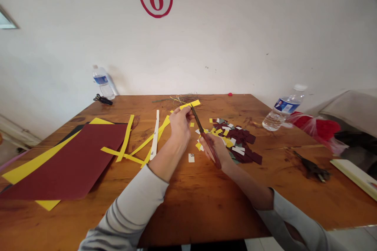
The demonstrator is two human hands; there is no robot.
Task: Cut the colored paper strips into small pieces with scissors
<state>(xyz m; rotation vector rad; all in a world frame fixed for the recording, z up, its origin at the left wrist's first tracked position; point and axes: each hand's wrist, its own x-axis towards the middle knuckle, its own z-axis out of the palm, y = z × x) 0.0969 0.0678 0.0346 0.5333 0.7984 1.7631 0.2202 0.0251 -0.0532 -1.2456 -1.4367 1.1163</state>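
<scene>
My left hand point(180, 122) pinches a yellow paper strip point(195, 103) near the middle of the table. In my right hand point(216, 149) are scissors point(198, 119) with red handles, their blades reaching up to the strip beside my left fingertips. Whether the blades are parted is too fine to tell. Small cut paper pieces point(246, 137) in maroon, yellow, white and grey lie in a heap right of my right hand. Left of my left forearm are several more yellow strips point(126, 139) and one white strip point(154, 135). A white scrap point(191, 158) rests between my forearms.
Maroon sheets point(70, 160) over yellow ones lie at left. Water bottles stand at back left point(103, 82) and tilted-looking at right point(284, 108). Black tools lie at left point(103, 99) and right point(313, 166). Thin wires point(188, 97) and a red bundle point(316, 125) are farther back.
</scene>
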